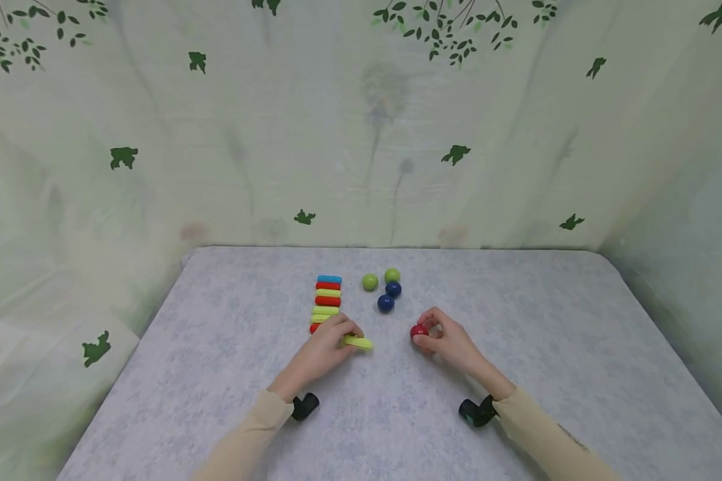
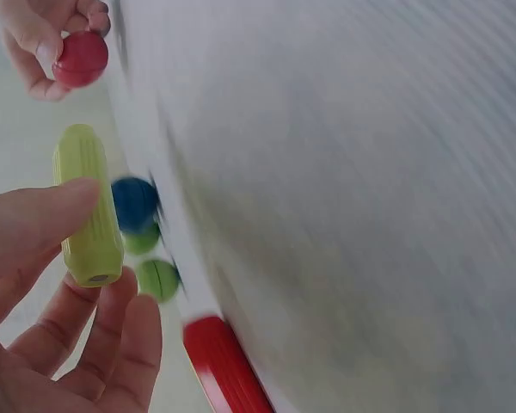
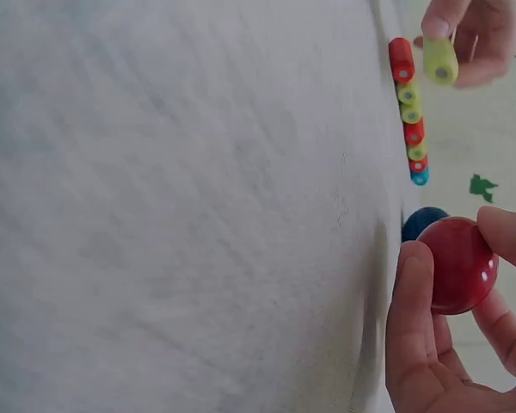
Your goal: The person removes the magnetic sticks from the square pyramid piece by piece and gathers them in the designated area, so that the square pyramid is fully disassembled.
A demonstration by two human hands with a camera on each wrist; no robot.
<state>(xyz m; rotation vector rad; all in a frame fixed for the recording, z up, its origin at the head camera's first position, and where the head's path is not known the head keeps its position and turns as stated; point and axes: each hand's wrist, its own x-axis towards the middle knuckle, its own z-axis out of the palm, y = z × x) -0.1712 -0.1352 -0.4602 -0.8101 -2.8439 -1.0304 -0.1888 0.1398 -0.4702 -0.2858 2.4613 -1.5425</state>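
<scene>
In the head view my left hand (image 1: 331, 341) holds a yellow-green ridged rod (image 1: 357, 343) above the table. The left wrist view shows this rod (image 2: 90, 232) pinched between thumb and fingers, a grey disc in its near end. My right hand (image 1: 451, 339) holds a glossy red ball (image 1: 419, 331); in the right wrist view the red ball (image 3: 464, 267) sits between thumb and fingertips. Beside the left hand lies a column of rods: red (image 1: 327, 301), yellow-green (image 1: 326, 310) and one blue (image 1: 329, 279). The hand partly covers the nearest red rod (image 1: 315, 328).
Beyond the hands, two green balls (image 1: 370, 282) and two dark blue balls (image 1: 386, 304) rest on the grey table (image 1: 228, 347). A pale curtain (image 1: 337, 120) with leaf prints hangs behind the table's far edge.
</scene>
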